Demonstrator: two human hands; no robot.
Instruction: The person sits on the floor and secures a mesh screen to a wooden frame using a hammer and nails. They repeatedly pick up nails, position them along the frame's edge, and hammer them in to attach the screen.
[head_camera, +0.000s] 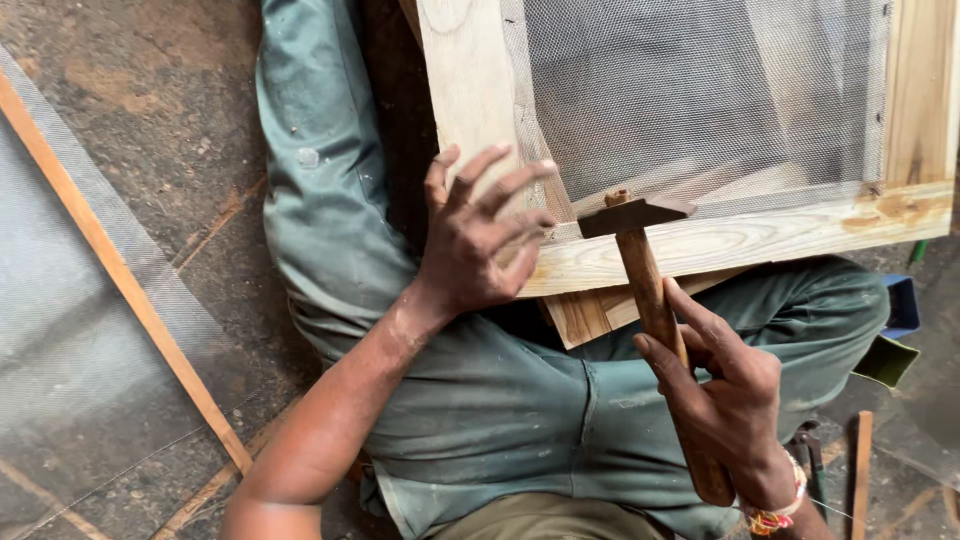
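Right hand (725, 400) clamped on hammer (650, 275), left fingers (500, 195) spread on frame (740, 240) beside the head: likely crushed by a stray blow, or mesh (700, 90) torn.

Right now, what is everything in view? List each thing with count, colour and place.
wooden frame: one, pale wood, across the lap
wire mesh: one sheet, grey, stretched over the frame
hammer: one, dark head, brown handle, head at the frame's lower rail
wooden strip: one, orange-brown, floor at left
second mesh sheet: grey, floor at left
trousers: green, on the legs
left hand: on the frame's corner
right hand: gripping the hammer handle
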